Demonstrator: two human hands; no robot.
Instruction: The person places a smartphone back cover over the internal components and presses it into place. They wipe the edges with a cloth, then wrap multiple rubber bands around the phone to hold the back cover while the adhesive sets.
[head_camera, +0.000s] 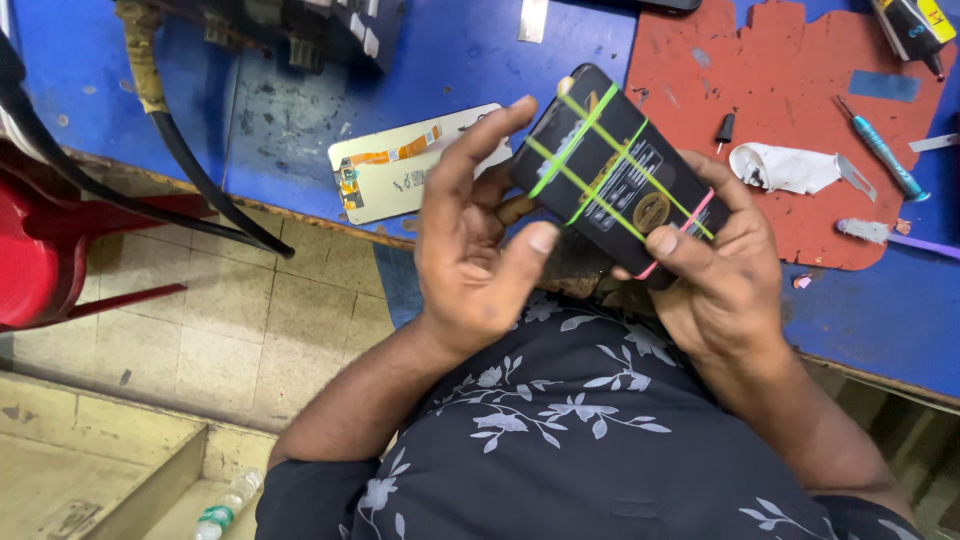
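A blue workbench (480, 60) stands over a tiled floor, and on it lies a worn red mat (800, 150). In front of the mat, above the bench edge, both hands hold a black phone (610, 165) bound with green, yellow and pink rubber bands. The right hand (725, 285) is closed around the phone's lower corner, thumb pressing on its face. The left hand (470, 250) is half open: fingers behind the phone's left edge, thumb lifted near its bottom. This looks like the binding step; seating a band needs a steady grip and a careful stretch. Left of the phone lies a detached display panel (400, 165); on the mat a crumpled white cloth (785, 165) and a blue screwdriver (885, 150).
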